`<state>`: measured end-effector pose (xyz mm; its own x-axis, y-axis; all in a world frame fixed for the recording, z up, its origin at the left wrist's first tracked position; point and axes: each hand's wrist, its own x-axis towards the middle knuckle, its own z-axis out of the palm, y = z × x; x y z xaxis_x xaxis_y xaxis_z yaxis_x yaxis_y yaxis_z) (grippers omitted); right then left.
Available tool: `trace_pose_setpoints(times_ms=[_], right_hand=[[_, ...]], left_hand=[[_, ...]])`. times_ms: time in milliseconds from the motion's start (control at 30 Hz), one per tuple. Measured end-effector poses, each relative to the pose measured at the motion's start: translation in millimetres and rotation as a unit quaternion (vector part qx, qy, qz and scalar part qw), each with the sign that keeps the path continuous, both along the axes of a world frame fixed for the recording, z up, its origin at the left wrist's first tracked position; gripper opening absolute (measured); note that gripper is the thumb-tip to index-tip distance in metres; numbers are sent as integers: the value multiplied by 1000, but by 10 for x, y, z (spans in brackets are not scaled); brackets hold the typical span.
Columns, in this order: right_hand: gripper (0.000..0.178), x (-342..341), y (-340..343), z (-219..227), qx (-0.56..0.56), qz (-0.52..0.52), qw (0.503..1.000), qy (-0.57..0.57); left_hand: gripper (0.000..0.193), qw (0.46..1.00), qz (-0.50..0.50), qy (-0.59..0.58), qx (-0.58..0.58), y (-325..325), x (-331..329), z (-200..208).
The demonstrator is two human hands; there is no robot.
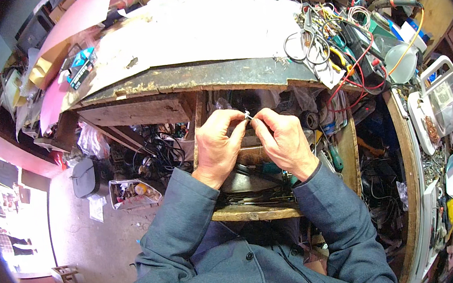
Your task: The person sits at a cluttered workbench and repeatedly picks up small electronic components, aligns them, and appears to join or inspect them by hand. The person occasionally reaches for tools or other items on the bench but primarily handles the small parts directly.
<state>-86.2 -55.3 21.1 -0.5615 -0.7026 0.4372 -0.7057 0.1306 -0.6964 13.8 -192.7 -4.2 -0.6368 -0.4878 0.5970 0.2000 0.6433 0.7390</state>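
Both hands (249,139) pinching small metal part (247,115)

Worn wooden workbench (186,76) far centre, tangled coloured wires (338,47) far right, pink sheet (76,22) far left, white lantern (445,96) right, grey bin (84,177) left on floor.

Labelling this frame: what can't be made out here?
- Small metal part, head view: too small, and pinched between the fingertips of left hand and right hand; its kind is unclear.
- Open drawer: contents hidden under both hands.
- Space under the bench: dark, tangled cables.
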Motion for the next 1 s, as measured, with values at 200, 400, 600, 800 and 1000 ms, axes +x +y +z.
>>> trace_pose_setpoints(times_ms=[200,400,600,800,1000], right_hand=[[15,-25,38,74,28,9,999,-29],[15,15,8,37,16,-4,999,-51],[16,43,-4,-14,11,-14,998,-67],[17,24,7,-31,21,1,993,-113],[22,-77,6,-172,7,51,968,-244]], left_hand=[[16,998,1,7,-65,23,12,53],[15,999,-12,-31,38,-6,10,-26],[13,996,-28,-45,73,-45,13,-41],[15,988,-61,-67,128,-70,24,-16],[15,979,-87,-58,174,-103,0,-98]])
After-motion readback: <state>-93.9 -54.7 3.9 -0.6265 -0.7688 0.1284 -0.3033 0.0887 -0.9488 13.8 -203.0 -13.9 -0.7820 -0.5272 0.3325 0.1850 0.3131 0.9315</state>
